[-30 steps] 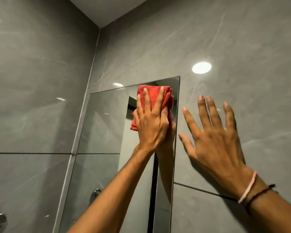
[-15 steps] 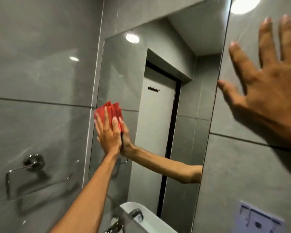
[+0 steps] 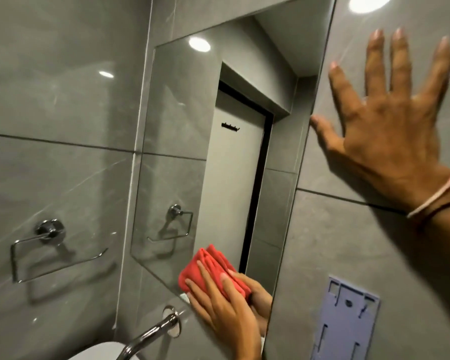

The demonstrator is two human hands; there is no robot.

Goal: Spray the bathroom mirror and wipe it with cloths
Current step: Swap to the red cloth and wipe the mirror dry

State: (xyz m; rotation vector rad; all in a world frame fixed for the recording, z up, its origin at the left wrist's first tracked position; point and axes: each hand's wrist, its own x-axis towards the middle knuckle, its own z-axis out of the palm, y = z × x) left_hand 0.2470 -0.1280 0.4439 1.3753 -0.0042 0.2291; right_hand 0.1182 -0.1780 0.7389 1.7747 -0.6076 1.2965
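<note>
A tall frameless mirror (image 3: 234, 157) hangs on the grey tiled wall and reflects a doorway and a towel ring. My left hand (image 3: 226, 310) presses a folded red cloth (image 3: 205, 271) flat against the mirror's lower edge, fingers spread over it; the hand's reflection shows just to its right. My right hand (image 3: 390, 126) lies open with fingers spread on the wall tile to the right of the mirror, holding nothing. It wears thin bracelets at the wrist. No spray bottle is in view.
A chrome towel ring (image 3: 47, 245) is fixed to the left wall. Below the mirror a chrome tap (image 3: 153, 333) curves over a white basin (image 3: 96, 350). A pale purple plastic bracket (image 3: 346, 318) sits on the wall at lower right.
My left hand has carried the red cloth down the mirror, from the top right corner through the left edge to the bottom edge. The view has tilted down. My right hand stays on the wall.
</note>
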